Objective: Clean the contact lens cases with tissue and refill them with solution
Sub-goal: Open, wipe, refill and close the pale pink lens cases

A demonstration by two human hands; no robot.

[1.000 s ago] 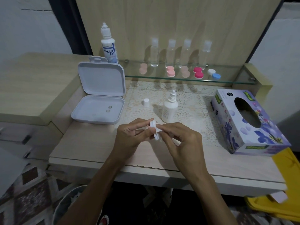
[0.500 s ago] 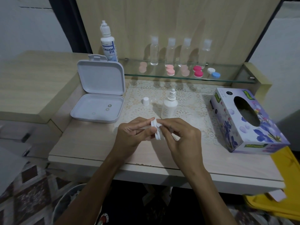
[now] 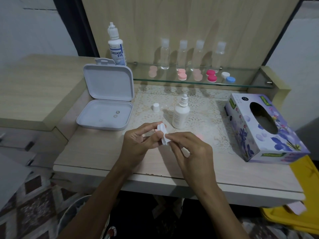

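Note:
My left hand grips a white contact lens case, held on edge above the table front. My right hand pinches a small piece of white tissue and presses it into the case's lower well. Behind my hands stands a small white solution bottle with its cap off; the white cap sits to its left on the lace mat. A purple flowered tissue box lies at the right.
An open white box holding loose lenses sits at the left. A large Dream Eye bottle, several clear bottles and pink, red and blue-white lens cases stand on the glass shelf. A yellow bin is lower right.
Both hands stay together on the case; the right fingers have worked the tissue slightly lower on it. The view has shifted a little.

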